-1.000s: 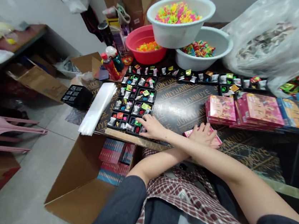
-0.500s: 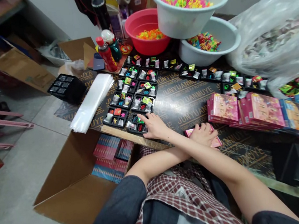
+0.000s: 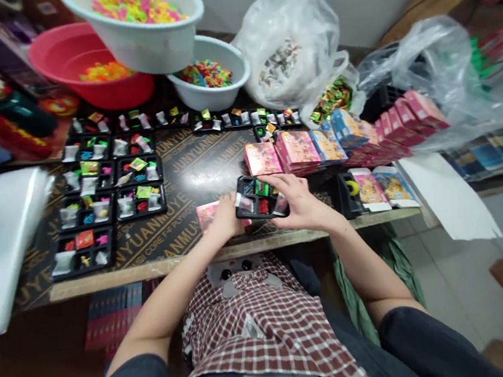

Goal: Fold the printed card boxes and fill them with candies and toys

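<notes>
On the table [image 3: 200,179] before you, a single box [image 3: 206,213] lies under your left hand [image 3: 226,217], and your right hand [image 3: 299,202] has a held tray [image 3: 253,214] just rightward. Other trays [image 3: 143,213] stand in rows to your left, plastic sleeves [image 3: 5,240] left of those. Behind your right hand are stacked boxes [image 3: 296,147], with basins [image 3: 209,99] further back.

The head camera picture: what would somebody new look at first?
Probably the pale bowl heaped with bright pink, yellow and green pieces, at the upper left, with a red basin to its lower left. Then the black tray of little colourful things in the right hand, near the front edge of the table.
</notes>
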`<state>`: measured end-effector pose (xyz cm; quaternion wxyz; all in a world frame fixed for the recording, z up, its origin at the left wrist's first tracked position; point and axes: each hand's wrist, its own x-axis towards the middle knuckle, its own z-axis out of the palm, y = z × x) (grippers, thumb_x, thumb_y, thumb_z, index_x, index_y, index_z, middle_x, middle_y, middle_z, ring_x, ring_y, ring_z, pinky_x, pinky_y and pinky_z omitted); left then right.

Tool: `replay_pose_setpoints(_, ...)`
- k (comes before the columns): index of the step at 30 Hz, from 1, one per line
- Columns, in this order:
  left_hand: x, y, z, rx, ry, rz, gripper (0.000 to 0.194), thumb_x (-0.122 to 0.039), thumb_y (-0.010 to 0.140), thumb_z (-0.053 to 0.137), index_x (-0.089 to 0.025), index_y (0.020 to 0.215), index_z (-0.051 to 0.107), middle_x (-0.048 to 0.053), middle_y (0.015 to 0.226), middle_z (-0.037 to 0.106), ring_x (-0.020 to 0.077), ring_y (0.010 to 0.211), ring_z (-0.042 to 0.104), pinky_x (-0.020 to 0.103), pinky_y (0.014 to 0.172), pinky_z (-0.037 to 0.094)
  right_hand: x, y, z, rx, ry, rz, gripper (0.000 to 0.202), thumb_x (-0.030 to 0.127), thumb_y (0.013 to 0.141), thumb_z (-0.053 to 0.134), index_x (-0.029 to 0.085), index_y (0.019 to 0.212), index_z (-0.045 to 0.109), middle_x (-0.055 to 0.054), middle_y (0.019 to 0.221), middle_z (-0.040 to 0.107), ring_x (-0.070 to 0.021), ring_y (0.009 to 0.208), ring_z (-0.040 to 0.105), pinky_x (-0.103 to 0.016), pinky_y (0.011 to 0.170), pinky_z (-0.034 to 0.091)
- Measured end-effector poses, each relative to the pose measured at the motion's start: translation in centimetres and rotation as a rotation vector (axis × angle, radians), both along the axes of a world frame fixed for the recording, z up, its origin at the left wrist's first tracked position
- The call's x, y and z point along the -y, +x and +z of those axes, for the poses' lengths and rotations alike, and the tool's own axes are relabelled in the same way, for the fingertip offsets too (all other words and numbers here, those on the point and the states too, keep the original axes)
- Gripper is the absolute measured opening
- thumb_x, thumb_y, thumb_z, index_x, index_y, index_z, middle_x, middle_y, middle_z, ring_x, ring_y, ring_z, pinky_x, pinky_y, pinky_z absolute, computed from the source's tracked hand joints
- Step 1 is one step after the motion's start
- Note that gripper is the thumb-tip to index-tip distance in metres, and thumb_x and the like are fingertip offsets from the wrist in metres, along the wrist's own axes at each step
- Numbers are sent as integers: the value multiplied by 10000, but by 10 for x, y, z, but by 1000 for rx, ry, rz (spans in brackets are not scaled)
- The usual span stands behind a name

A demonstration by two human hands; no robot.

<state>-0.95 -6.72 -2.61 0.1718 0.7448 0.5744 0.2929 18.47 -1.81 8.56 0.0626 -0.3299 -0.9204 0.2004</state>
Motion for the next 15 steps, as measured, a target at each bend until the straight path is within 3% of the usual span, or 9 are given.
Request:
replay_pose_setpoints(4, 4, -25, 24, -320, -233, -62, 876, -113, 525, 718, -82, 1365, 472, 173, 1121, 556, 350, 1027, 574, 482, 912, 490, -4, 56, -15, 53, 6, -138, 840, 324, 727, 638, 279, 1514, 347, -139, 1393, 489, -358, 1267, 427, -494, 1016, 299)
replay_pose_setpoints(8, 11, -27, 49, -212, -251, -130, 861, -175, 586, 696, -172, 1390, 388, 111, 1161, 486, 297, 1085, 550, 428, 948, 500, -1, 75, -35, 71, 20, -196, 832, 305, 713, 644, 253, 1499, 375, -170, 1412, 478, -369, 1296, 422, -511, 1029, 274)
replay_pose_setpoints(11, 15, -16, 52, -31, -186, -178, 805, -186, 599, 686, -195, 1342, 373, 85, 1162, 484, 268, 1099, 544, 419, 979, 494, 2, 77, -44, 33, 29, -197, 837, 308, 715, 644, 246, 1504, 369, -183, 1431, 464, -372, 1311, 420, -512, 1036, 264)
replay_pose_setpoints(15, 16, -3, 41, 97, -160, -164, 789, -209, 622, 697, -175, 1335, 359, 103, 1206, 502, 265, 1119, 557, 436, 1016, 477, 6, 74, -50, -43, 46, -182, 852, 316, 719, 649, 260, 1516, 352, -174, 1440, 461, -379, 1320, 414, -516, 1045, 259)
